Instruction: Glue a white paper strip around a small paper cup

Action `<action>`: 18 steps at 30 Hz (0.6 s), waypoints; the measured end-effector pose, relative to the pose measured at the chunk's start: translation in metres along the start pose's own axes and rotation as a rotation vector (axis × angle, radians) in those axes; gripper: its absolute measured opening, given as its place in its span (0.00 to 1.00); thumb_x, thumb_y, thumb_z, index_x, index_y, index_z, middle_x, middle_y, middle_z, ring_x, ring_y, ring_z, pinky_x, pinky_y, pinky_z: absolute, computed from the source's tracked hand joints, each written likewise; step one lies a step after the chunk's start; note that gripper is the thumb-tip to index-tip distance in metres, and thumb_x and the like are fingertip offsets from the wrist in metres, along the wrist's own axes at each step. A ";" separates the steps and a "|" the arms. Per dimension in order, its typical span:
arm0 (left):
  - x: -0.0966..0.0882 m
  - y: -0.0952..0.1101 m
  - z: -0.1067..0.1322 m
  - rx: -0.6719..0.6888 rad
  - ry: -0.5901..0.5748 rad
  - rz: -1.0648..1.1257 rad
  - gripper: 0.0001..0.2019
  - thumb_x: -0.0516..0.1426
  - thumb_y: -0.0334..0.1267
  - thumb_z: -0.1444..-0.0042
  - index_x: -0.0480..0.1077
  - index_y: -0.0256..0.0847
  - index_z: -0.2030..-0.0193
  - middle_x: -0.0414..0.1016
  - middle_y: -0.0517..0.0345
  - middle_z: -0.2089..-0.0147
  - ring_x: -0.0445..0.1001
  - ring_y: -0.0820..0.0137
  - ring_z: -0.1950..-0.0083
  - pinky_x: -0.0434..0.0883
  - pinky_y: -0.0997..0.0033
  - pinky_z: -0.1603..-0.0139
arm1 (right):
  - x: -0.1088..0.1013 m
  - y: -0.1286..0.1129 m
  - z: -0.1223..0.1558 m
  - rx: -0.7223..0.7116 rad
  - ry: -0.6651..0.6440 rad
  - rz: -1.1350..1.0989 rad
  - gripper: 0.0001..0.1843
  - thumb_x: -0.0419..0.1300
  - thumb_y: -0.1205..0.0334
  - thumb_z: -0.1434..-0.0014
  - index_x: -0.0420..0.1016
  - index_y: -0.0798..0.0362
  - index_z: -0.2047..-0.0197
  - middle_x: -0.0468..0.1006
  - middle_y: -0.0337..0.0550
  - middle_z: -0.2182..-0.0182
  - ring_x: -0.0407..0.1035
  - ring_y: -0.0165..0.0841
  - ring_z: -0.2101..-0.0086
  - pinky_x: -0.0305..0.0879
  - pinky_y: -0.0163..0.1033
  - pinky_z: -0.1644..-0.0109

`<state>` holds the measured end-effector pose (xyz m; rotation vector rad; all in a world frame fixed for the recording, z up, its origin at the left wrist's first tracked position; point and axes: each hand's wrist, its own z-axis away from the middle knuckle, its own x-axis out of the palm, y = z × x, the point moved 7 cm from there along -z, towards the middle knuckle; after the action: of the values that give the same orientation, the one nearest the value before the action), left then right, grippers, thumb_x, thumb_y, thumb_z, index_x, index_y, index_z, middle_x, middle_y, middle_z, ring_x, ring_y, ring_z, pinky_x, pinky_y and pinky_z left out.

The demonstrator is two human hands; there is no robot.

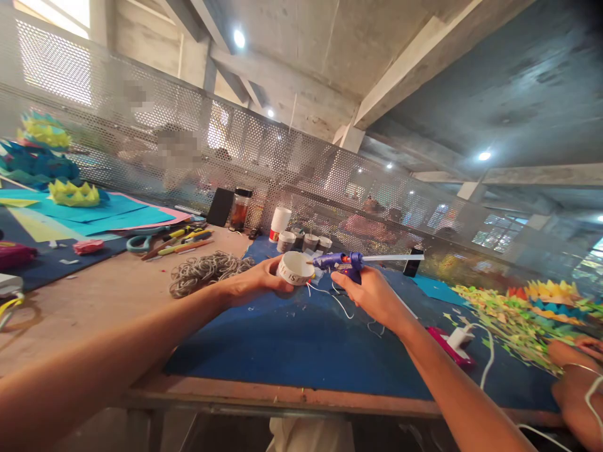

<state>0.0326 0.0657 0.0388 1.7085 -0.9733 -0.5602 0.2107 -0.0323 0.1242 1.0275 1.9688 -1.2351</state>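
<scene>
A white paper cup with printed letters is held in my left hand, its mouth tilted toward me. In my right hand is a blue glue gun, with a long clear glue stick sticking out of its back. The gun's nozzle is at the cup's right rim; whether they touch I cannot tell. Beneath both hands lies a dark blue mat. A heap of grey-brown twine is just left of my left hand.
Behind the cup stand several small cups and a taller white cup. Scissors and a jar are to the left. On the right are a pink power strip, paper scraps and another person's hand. A perforated metal screen closes the back.
</scene>
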 end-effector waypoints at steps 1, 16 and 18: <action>0.000 0.000 0.000 0.004 0.001 -0.001 0.29 0.70 0.35 0.52 0.73 0.40 0.42 0.78 0.51 0.51 0.70 0.69 0.59 0.61 0.73 0.64 | 0.000 0.000 0.000 0.000 0.002 0.006 0.22 0.56 0.46 0.35 0.71 0.51 0.75 0.68 0.38 0.83 0.61 0.32 0.77 0.56 0.39 0.69; -0.002 0.000 -0.001 0.041 -0.001 -0.034 0.30 0.69 0.37 0.53 0.71 0.39 0.42 0.77 0.48 0.51 0.72 0.65 0.57 0.64 0.69 0.62 | -0.001 -0.001 0.004 -0.005 -0.004 0.059 0.23 0.56 0.45 0.35 0.69 0.51 0.75 0.69 0.37 0.82 0.61 0.32 0.77 0.55 0.39 0.70; 0.000 0.001 -0.001 0.054 -0.024 -0.037 0.29 0.69 0.38 0.52 0.70 0.39 0.41 0.77 0.49 0.51 0.72 0.64 0.57 0.64 0.69 0.61 | -0.001 -0.004 0.006 -0.009 -0.018 0.053 0.23 0.56 0.45 0.34 0.69 0.51 0.75 0.67 0.37 0.83 0.61 0.32 0.77 0.55 0.39 0.69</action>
<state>0.0330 0.0664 0.0400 1.7744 -0.9839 -0.5847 0.2081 -0.0387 0.1243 1.0534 1.9195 -1.2017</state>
